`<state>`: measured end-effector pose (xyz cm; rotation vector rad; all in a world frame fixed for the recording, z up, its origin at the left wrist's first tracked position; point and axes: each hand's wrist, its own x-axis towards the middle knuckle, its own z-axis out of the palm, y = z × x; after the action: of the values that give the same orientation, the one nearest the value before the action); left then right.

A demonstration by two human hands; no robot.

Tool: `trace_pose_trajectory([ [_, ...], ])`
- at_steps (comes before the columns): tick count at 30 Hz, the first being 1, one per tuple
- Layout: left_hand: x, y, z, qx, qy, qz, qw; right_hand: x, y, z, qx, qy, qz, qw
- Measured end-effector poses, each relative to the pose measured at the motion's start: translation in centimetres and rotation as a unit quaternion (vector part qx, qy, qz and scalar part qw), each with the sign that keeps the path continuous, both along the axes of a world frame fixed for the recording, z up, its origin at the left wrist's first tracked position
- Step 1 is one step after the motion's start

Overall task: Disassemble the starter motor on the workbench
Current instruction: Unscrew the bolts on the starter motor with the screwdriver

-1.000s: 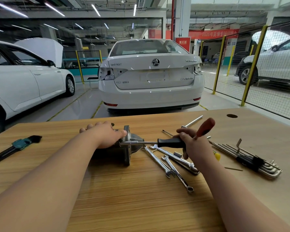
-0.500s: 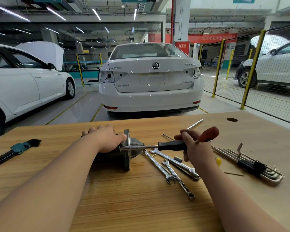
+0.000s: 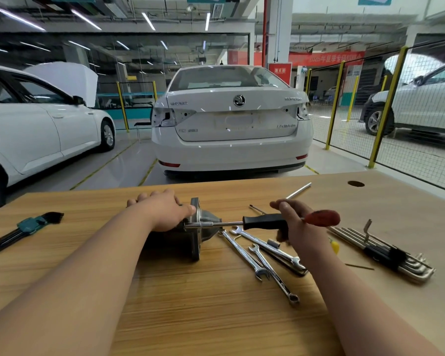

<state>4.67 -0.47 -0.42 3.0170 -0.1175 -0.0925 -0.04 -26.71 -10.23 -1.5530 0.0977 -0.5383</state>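
Wood-grain tan workbench point(image 3: 203, 304) carries everything. Grey cast-metal starter motor with a round flange point(image 3: 194, 242) lies on its side near the middle of the bench, nose pointing to your right. Your left hand point(image 3: 162, 211) curls over the motor's body and grips it (the body is mostly hidden under your palm). Your right hand point(image 3: 297, 226) is wrapped round the black-and-red handle of a long chrome-shafted driver point(image 3: 262, 221). Its shaft is level, and its tip is at the motor's flange. Chrome open-end wrenches point(image 3: 257, 255) lie fanned out below the driver, just beside the nose. At far right is a bundle of silver hex keys in a black holder point(image 3: 385, 250). At far left are black hex keys in a teal holder point(image 3: 23, 227).
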Motion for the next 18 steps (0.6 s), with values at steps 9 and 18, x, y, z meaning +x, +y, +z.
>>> trace_pose_trajectory([
  [9, 0.2, 0.0, -0.2, 0.002, -0.001, 0.006, 1.0, -0.1, -0.1, 0.1, 0.065, 0.0, 0.037, 0.997],
  [18, 0.1, 0.0, -0.1, 0.002, -0.001, 0.008, 1.0, 0.2, 0.8, 0.4, 0.017, 0.024, -0.034, 0.999],
])
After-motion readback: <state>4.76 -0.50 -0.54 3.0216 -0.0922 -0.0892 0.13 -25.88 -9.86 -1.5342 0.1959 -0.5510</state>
